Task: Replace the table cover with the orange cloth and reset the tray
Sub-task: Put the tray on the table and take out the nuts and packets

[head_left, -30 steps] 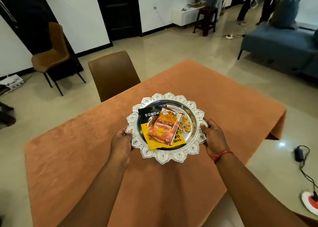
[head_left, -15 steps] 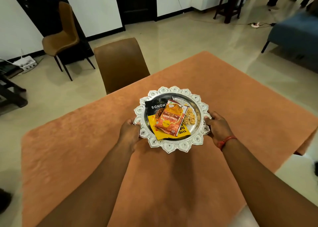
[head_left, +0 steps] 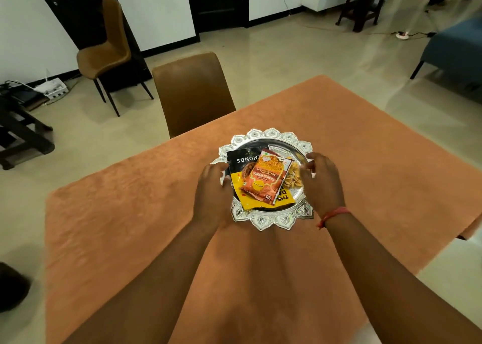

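The orange cloth point(head_left: 365, 145) covers the whole table. A round silver tray point(head_left: 268, 220) with a scalloped rim sits on the cloth near the table's middle. In it lie a black and yellow almond packet point(head_left: 238, 161), an orange snack packet point(head_left: 263, 180) on top, and a clear bag of pale snacks point(head_left: 292, 178). My left hand point(head_left: 212, 192) is over the tray's left rim and my right hand point(head_left: 322, 183) over its right rim. The fingers of both are loosely curled above the rim and hide it there. A red thread is tied round my right wrist.
A brown chair point(head_left: 193, 93) is tucked in at the table's far side. Another brown chair point(head_left: 107, 51) stands by the wall at the back left. A dark low table point(head_left: 15, 132) is at the left, and a blue sofa point(head_left: 456, 51) at the right. Cables lie on the floor.
The tray has gone forward and come down onto the cloth. Both hands have shifted from gripping the rim's outer sides to lying over the rim.
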Demonstrator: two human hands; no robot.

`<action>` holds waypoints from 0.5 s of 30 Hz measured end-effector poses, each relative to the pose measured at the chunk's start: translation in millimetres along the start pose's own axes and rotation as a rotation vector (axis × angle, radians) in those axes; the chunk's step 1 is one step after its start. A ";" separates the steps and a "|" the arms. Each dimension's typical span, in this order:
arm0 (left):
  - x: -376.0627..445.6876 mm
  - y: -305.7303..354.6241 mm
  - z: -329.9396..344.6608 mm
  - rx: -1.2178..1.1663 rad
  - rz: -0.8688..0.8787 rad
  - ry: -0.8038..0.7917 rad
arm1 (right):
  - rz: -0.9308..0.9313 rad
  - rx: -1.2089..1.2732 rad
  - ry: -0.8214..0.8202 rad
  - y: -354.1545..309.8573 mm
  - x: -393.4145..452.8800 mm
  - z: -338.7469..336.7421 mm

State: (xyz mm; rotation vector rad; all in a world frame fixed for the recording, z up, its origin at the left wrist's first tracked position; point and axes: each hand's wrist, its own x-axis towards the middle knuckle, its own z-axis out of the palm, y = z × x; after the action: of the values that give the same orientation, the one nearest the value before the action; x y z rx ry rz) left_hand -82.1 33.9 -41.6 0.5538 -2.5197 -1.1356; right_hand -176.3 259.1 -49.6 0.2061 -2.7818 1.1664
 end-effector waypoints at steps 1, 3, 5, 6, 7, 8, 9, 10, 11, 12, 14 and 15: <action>1.0 5.9 4.3 -0.007 -0.019 -0.071 | -0.029 -0.072 -0.109 -9.4 0.3 7.7; 3.2 19.1 11.2 0.026 -0.089 -0.190 | -0.024 -0.189 -0.275 -22.4 1.5 22.7; 8.1 32.3 15.0 -0.004 -0.218 -0.260 | -0.010 -0.287 -0.360 -30.7 0.4 33.6; 11.0 39.5 16.4 -0.045 -0.291 -0.287 | 0.007 -0.324 -0.380 -34.2 -1.2 36.6; 13.8 46.2 18.3 -0.088 -0.368 -0.317 | 0.029 -0.352 -0.386 -36.5 -2.7 38.8; 16.4 52.3 20.1 -0.132 -0.445 -0.333 | 0.043 -0.376 -0.377 -37.9 -4.5 40.5; 19.5 55.8 22.6 -0.177 -0.509 -0.333 | 0.047 -0.397 -0.362 -40.1 -6.2 41.7; 22.7 57.9 25.8 -0.219 -0.561 -0.322 | 0.044 -0.413 -0.350 -41.7 -7.3 42.8; 26.2 58.1 30.2 -0.256 -0.597 -0.306 | 0.035 -0.421 -0.342 -42.0 -7.4 44.7; 28.0 59.6 33.6 -0.282 -0.621 -0.288 | 0.016 -0.424 -0.334 -42.9 -7.4 45.9; 29.1 60.6 40.5 -0.313 -0.643 -0.240 | -0.034 -0.420 -0.323 -43.0 -6.7 48.4; 29.7 59.2 44.0 -0.331 -0.644 -0.207 | -0.052 -0.405 -0.320 -42.8 -6.4 49.3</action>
State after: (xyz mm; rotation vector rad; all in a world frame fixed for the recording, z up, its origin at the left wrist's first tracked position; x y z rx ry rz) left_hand -140.0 84.1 -20.3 1.2562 -2.2840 -1.8708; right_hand -165.5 194.7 -55.0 0.4545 -3.1878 0.5772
